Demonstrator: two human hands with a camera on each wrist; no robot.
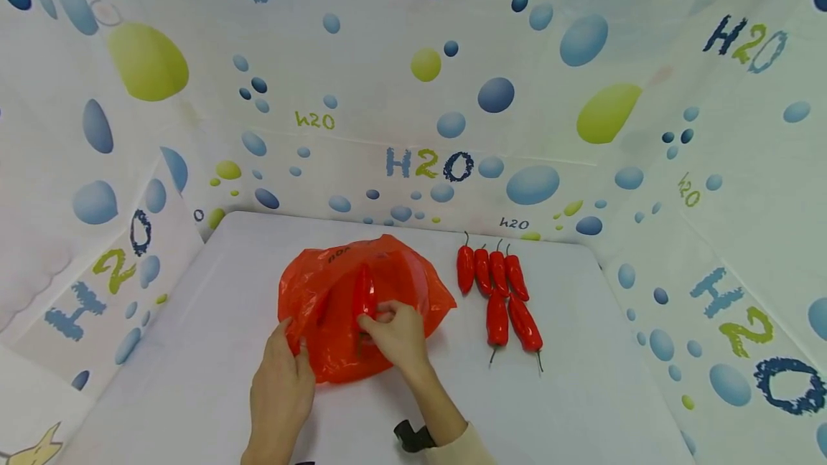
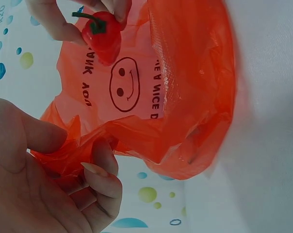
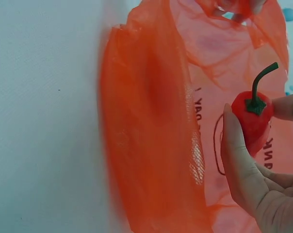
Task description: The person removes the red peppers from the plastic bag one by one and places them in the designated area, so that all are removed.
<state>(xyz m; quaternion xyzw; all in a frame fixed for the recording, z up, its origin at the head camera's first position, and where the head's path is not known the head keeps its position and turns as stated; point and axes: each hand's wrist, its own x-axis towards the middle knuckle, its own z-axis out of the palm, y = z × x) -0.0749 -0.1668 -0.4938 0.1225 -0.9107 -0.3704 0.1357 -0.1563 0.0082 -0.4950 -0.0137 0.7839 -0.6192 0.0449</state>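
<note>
An orange-red plastic bag (image 1: pixel 304 293) with dark printing lies on the white table, its mouth spread open. My left hand (image 1: pixel 282 379) holds the bag's edge; in the left wrist view the thin plastic runs between thumb and curled fingers. Above the bag's opening my right hand (image 1: pixel 402 332) pinches a red chili pepper (image 1: pixel 365 291) between thumb and fingers. The right wrist view shows that pepper's green stem (image 3: pixel 255 94) and cap facing the camera. A smiley face (image 2: pixel 124 83) is printed on the bag's plastic behind the pepper.
Several red chili peppers (image 1: pixel 497 318) lie in two rows on the white table (image 1: pixel 594 379), right of the bag. A white curtain (image 1: pixel 362 77) with blue and green spots and H2O lettering surrounds the table at the back and sides.
</note>
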